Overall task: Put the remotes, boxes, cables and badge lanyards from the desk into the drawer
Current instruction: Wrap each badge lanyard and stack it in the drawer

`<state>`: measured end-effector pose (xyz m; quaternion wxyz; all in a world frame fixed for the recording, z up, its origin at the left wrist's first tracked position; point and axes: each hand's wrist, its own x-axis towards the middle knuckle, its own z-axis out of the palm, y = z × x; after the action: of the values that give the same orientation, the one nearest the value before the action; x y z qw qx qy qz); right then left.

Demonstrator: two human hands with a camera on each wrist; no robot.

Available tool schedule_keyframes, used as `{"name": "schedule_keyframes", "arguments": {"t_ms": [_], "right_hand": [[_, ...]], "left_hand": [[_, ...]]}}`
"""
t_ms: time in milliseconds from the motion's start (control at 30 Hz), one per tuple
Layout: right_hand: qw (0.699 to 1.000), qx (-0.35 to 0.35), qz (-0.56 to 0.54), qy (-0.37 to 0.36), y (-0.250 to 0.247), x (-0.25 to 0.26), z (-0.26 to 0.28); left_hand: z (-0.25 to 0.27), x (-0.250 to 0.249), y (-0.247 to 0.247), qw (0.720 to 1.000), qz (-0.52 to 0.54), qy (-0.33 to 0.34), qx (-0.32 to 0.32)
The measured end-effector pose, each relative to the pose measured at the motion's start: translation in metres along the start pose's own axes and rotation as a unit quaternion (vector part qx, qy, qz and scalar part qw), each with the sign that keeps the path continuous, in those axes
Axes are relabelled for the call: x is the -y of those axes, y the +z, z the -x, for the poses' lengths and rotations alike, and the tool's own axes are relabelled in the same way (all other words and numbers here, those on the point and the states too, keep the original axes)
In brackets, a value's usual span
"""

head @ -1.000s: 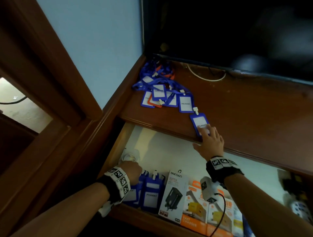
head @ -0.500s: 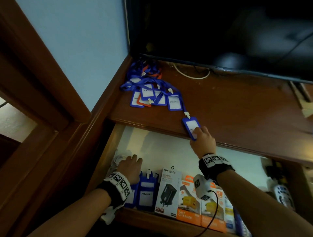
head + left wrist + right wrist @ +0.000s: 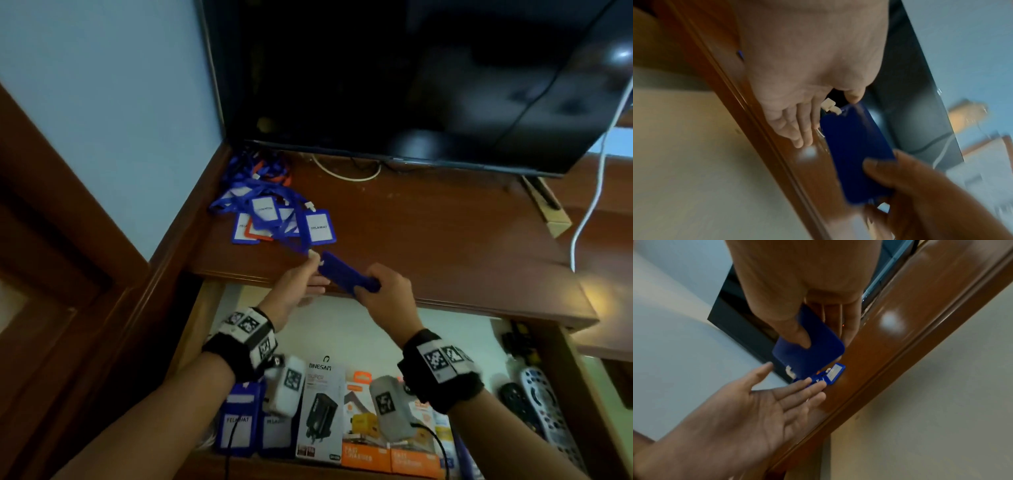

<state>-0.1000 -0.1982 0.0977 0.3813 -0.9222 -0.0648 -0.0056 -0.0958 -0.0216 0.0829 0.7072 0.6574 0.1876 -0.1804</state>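
At frame centre, a blue badge holder [image 3: 342,272] is pinched by the right hand [image 3: 385,291] above the desk [image 3: 445,240] edge; the left hand [image 3: 298,286], fingers straight, holds nothing beside its white clip. Remaining badge lanyards [image 3: 274,212] are heaped at upper left beneath the television [image 3: 394,78]. The open drawer [image 3: 342,329], below, contains charger boxes [image 3: 342,411] and remotes [image 3: 541,407].

Dim, bluish light; glare spot on the desk [image 3: 890,321] edge, motion blur in both wrist views.
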Motion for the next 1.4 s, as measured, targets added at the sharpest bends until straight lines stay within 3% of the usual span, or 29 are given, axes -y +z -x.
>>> {"name": "schedule_keyframes", "arguments": {"t_ms": [100, 200, 367, 433, 567, 700, 800, 867, 1000, 1067, 1167, 1233, 1400], "right_hand": [[0.999, 0.048, 0.003, -0.024, -0.007, -0.012, 0.011], [0.998, 0.061, 0.007, 0.014, -0.018, -0.031, 0.018], [0.989, -0.026, -0.049, 0.137, -0.043, -0.073, 0.035], [0.967, -0.081, -0.108, 0.215, -0.05, -0.093, 0.042], [0.895, -0.169, -0.209, 0.357, -0.055, -0.12, 0.054], [0.836, -0.219, -0.305, 0.4, -0.052, -0.127, 0.064], [0.828, -0.216, -0.348, 0.383, -0.052, -0.12, 0.07], [0.839, -0.212, -0.351, 0.358, -0.052, -0.113, 0.071], [0.893, -0.202, -0.285, 0.283, -0.047, -0.101, 0.075], [0.923, -0.174, -0.232, 0.252, -0.045, -0.095, 0.076], [0.955, -0.136, -0.159, 0.212, -0.046, -0.089, 0.074], [0.976, -0.108, -0.099, 0.159, -0.047, -0.083, 0.073], [0.997, -0.067, 0.012, -0.045, -0.046, -0.077, 0.076]], "left_hand": [[-0.012, -0.011, -0.002, 0.989, 0.145, -0.025, 0.014], [-0.016, -0.017, -0.009, 0.972, 0.235, 0.006, -0.014], [-0.03, -0.02, -0.04, 0.951, 0.302, 0.044, -0.058], [-0.036, -0.02, -0.056, 0.951, 0.291, 0.048, -0.094], [-0.045, -0.007, -0.079, 0.956, 0.244, 0.0, -0.162], [-0.042, 0.003, -0.07, 0.958, 0.237, -0.01, -0.163], [-0.041, 0.009, -0.049, 0.976, 0.164, -0.017, -0.141], [-0.036, 0.01, -0.029, 0.991, 0.025, -0.005, -0.132], [-0.006, 0.01, 0.029, 0.972, -0.173, 0.14, -0.079], [0.009, 0.007, 0.059, 0.962, -0.221, 0.158, -0.023], [0.021, 0.007, 0.095, 0.975, -0.211, 0.038, 0.056], [0.023, 0.01, 0.111, 0.977, -0.199, -0.03, 0.066], [0.022, 0.015, 0.13, 0.991, -0.105, -0.071, 0.044]]}}
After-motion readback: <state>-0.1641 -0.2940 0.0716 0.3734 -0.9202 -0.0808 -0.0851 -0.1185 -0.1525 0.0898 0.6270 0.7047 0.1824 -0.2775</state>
